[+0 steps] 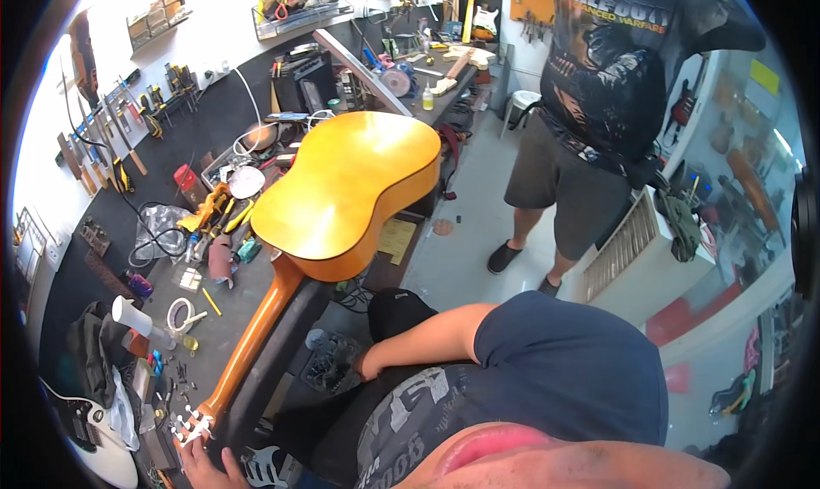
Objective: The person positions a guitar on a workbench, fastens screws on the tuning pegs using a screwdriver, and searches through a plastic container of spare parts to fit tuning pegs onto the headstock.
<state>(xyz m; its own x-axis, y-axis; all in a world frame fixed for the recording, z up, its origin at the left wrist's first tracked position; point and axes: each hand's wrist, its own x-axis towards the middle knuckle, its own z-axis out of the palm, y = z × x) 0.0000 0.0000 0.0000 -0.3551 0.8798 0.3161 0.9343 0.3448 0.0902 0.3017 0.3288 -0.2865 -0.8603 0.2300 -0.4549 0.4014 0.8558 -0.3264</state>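
An acoustic guitar (346,186) with a glossy amber back lies face down across the bench, its neck running toward the lower left. At its headstock (193,426), with white tuning pegs, is my left hand (209,469); its fingers are apart and one touches the headstock's end, though part of the hand is cut off by the frame edge. My right hand (367,366) reaches down beside my lap to a clear bin of small dark parts (331,361). Its fingers are hidden, so whether it holds anything does not show.
Pliers, tape and loose parts crowd the dark bench (224,325) left of the guitar. A white electric guitar (111,450) stands at the lower left. Another person (589,105) in grey shorts stands beyond, near a white slatted cabinet (641,245). Tools hang on the wall.
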